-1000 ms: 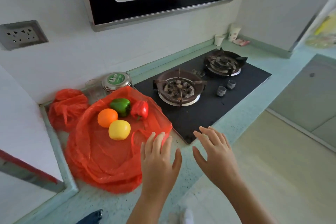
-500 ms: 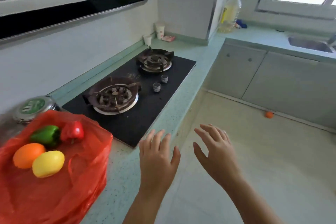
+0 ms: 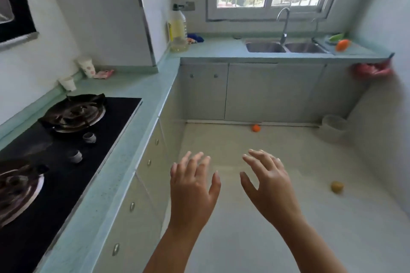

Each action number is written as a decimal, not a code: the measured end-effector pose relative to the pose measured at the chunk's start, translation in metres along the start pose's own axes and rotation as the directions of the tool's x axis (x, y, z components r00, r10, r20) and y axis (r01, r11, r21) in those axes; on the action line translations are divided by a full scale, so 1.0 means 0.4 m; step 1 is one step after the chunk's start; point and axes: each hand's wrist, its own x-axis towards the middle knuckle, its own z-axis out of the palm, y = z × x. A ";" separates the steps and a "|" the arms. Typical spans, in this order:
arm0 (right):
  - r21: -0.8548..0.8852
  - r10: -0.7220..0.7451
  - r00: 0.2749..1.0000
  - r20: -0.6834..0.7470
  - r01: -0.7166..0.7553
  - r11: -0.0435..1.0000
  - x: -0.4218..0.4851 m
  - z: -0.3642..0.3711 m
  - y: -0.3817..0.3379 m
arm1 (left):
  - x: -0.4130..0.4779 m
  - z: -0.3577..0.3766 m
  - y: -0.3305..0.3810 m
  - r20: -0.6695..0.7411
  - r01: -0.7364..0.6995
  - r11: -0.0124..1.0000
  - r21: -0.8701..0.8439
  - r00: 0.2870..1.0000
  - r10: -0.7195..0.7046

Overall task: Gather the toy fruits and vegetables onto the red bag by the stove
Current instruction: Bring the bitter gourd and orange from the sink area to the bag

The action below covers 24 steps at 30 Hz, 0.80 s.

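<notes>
Left grip (image 3: 193, 186), right grip (image 3: 266, 184) spread, orange toy (image 3: 256, 128) well beyond

red bag gone from view | left hand (image 3: 192, 186), right hand (image 3: 269, 186) now over floor (image 3: 321, 162) | yellow toy (image 3: 337, 186) appears

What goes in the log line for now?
left hand: open, empty | right hand: open, empty | orange toy: on floor | yellow toy: on floor | red bag: out of view
</notes>
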 end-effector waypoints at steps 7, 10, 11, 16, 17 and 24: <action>-0.101 0.119 0.987 -0.110 -0.131 0.986 0.079 -0.120 0.304 | 0.178 0.228 0.243 0.010 -0.128 0.984 -0.125 0.991 0.130; -0.135 0.176 0.973 -0.147 -0.196 0.971 0.094 -0.151 0.407 | 0.219 0.310 0.316 0.038 -0.182 0.969 -0.164 0.981 0.191; -0.143 0.194 0.969 -0.154 -0.216 0.966 0.097 -0.158 0.437 | 0.231 0.334 0.334 0.044 -0.196 0.965 -0.176 0.977 0.207; -0.160 0.261 0.945 -0.199 -0.294 0.942 0.125 -0.166 0.555 | 0.293 0.449 0.385 0.059 -0.252 0.940 -0.231 0.960 0.273; -0.171 0.269 0.942 -0.201 -0.304 0.937 0.135 -0.161 0.575 | 0.306 0.474 0.390 0.066 -0.267 0.934 -0.237 0.955 0.290; -0.261 0.302 0.934 -0.191 -0.345 0.902 0.286 -0.090 0.728 | 0.459 0.689 0.392 0.117 -0.302 0.906 -0.298 0.930 0.348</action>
